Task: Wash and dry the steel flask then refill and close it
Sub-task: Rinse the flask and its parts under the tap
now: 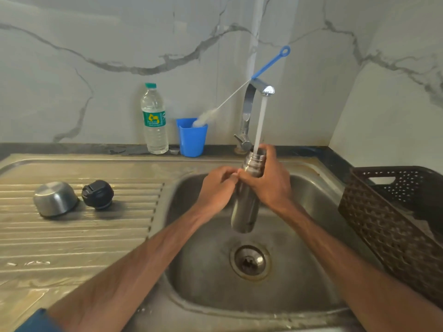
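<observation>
Over the sink (314,212), the right hand (269,185) curls its fingers round the upright steel flask (245,207) just below its open mouth, under the tap's stream (260,121), while the left hand (219,184) sets bunched fingertips against its side, grip unclear.

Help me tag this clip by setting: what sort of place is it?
Likely a home kitchen: a steel sink with a drainboard, a running tap over a flask, and a bottle brush in a cup.
</observation>
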The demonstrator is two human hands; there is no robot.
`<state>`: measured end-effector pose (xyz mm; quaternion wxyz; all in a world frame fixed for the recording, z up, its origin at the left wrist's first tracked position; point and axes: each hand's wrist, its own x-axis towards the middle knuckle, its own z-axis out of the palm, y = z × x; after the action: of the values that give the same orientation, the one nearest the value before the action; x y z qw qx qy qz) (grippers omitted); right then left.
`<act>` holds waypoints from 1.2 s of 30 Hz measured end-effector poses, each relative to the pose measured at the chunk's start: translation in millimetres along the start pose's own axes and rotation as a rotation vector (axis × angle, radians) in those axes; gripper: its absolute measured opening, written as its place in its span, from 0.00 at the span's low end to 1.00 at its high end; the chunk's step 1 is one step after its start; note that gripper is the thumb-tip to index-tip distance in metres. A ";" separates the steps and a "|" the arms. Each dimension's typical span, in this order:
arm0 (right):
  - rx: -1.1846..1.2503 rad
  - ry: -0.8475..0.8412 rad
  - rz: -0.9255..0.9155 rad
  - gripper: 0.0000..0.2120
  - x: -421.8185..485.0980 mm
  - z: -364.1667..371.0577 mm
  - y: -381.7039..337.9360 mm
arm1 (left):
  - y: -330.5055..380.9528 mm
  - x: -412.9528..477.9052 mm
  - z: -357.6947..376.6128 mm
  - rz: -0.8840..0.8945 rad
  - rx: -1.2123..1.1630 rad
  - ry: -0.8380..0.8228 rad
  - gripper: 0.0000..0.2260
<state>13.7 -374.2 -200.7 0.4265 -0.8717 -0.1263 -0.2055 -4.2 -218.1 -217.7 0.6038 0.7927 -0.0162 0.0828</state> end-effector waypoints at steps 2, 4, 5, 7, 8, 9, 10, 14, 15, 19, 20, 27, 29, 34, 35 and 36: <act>-0.027 -0.017 -0.004 0.31 -0.1 -0.3 1.4 | 1.9 -4.6 -1.7 0.010 0.002 -0.030 0.09; -0.050 -0.021 -0.006 0.31 -0.8 -1.9 1.3 | -1.6 -10.2 -3.6 0.014 0.050 -0.057 0.10; -0.038 0.000 -0.014 0.31 -0.5 -3.8 -0.5 | -4.2 -12.7 -5.6 0.014 0.075 -0.059 0.12; -0.003 0.041 -0.028 0.32 2.2 -3.1 0.2 | -9.0 -16.2 -11.0 0.007 0.105 -0.043 0.13; 0.003 0.029 -0.021 0.31 0.5 -0.5 0.2 | -10.8 -19.2 -13.3 0.006 0.124 -0.047 0.14; -0.012 -0.005 -0.015 0.30 -2.4 2.1 -0.3 | -10.8 -23.4 -14.2 0.008 0.152 -0.062 0.16; -0.035 -0.040 -0.017 0.30 -4.7 4.7 -0.8 | -11.1 -27.4 -14.3 0.006 0.187 -0.079 0.18; -0.020 0.016 -0.028 0.30 -1.0 4.6 -2.6 | -14.8 -32.0 -10.5 -0.009 0.235 -0.102 0.23; -0.013 0.016 -0.016 0.30 -1.8 5.3 -3.2 | -13.9 -32.4 -9.2 -0.010 0.243 -0.102 0.24; -0.062 0.000 0.003 0.30 -3.7 3.8 -1.0 | -11.8 -32.2 -2.2 0.010 0.245 -0.104 0.26; -0.055 0.032 0.004 0.30 -0.6 0.6 -1.8 | -12.5 -31.8 -1.3 0.021 0.248 -0.106 0.27; -0.065 0.045 0.025 0.32 -2.3 1.6 -4.8 | -18.1 -34.6 1.1 0.069 0.280 -0.080 0.30; -0.033 0.097 0.020 0.31 0.0 -1.9 -5.7 | -18.4 -35.4 2.1 0.071 0.280 -0.082 0.29; -0.058 0.001 0.016 0.31 -8.6 1.5 -9.0 | -17.6 -37.2 5.8 0.093 0.317 -0.088 0.30; -0.047 0.025 0.003 0.31 -7.4 -0.3 -11.9 | -17.0 -36.8 5.3 0.099 0.323 -0.090 0.30; -0.036 0.046 -0.005 0.31 -6.0 -1.6 -14.1 | -16.5 -36.0 4.7 0.103 0.327 -0.090 0.30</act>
<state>2.5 -367.2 -192.8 0.4129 -0.8741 -0.1148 -0.2285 -37.1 -220.8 -240.1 0.4602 0.8814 -0.0701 0.0799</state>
